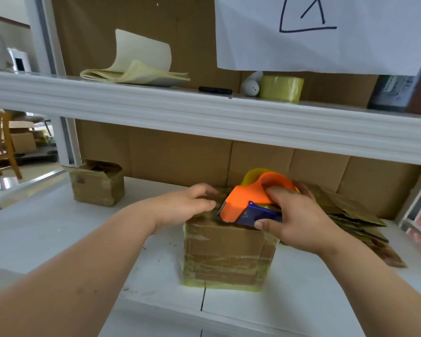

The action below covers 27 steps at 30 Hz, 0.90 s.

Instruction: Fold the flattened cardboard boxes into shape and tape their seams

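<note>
A small brown cardboard box [226,254], folded into shape and wrapped in yellowish tape, stands on the white shelf [58,239] in front of me. My right hand [299,220] grips an orange and blue tape dispenser [243,203] pressed onto the box's top near its front edge. My left hand [187,203] rests on the top's left side with its fingers bent over the flaps. A pile of flattened boxes [357,220] lies to the right, behind my right hand.
A second folded box [96,183] with open flaps stands at the back left. The upper shelf carries a tape roll [281,88], a stack of yellowish sheets [136,69], a black pen [215,90] and a white object [250,87]. Cardboard lines the back wall.
</note>
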Each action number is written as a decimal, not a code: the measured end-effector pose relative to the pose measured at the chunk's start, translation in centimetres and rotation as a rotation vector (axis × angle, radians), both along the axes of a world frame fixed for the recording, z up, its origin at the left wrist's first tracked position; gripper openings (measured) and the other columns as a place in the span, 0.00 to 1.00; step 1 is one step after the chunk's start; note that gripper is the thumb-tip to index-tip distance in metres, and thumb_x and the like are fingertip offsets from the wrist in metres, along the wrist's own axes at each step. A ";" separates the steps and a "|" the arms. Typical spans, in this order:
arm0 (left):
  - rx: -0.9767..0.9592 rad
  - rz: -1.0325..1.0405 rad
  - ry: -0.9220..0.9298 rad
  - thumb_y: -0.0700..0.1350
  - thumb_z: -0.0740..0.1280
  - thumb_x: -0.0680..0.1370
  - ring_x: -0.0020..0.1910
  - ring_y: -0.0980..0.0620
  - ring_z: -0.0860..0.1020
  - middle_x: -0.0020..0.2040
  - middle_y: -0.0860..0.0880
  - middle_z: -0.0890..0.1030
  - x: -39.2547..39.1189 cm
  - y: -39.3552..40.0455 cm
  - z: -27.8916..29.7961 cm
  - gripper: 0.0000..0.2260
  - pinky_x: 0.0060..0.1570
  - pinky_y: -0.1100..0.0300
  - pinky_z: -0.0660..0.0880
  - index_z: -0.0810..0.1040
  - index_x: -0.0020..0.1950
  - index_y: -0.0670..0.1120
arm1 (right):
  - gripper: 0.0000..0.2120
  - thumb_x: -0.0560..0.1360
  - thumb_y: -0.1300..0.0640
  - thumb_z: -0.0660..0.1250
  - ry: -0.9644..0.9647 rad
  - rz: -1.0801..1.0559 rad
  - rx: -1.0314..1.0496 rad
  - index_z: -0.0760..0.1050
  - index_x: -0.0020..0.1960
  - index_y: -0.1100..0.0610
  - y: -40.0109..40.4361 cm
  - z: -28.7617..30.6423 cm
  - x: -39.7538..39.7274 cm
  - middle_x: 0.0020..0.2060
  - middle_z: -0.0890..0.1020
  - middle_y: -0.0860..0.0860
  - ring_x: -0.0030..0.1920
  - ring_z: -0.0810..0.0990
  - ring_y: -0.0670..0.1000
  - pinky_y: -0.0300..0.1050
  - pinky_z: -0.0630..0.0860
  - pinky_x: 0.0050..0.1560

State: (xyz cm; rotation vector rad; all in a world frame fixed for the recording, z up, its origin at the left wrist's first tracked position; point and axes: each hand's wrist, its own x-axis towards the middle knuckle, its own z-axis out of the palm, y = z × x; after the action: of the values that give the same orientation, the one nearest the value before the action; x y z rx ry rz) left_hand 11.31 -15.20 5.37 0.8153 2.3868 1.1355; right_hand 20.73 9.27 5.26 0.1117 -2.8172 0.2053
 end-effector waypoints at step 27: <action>0.064 0.105 0.126 0.48 0.60 0.84 0.57 0.55 0.79 0.52 0.53 0.83 -0.7 -0.7 -0.2 0.11 0.66 0.54 0.71 0.81 0.52 0.48 | 0.38 0.66 0.19 0.49 0.122 0.114 -0.040 0.75 0.57 0.46 -0.8 2.1 -2.2 0.37 0.76 0.40 0.44 0.77 0.49 0.44 0.70 0.46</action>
State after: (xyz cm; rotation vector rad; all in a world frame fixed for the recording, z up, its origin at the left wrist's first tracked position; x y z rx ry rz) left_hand 10.60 -15.90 5.19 0.8130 2.5342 1.2414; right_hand 18.58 8.50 7.32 0.2668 -2.6864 0.2706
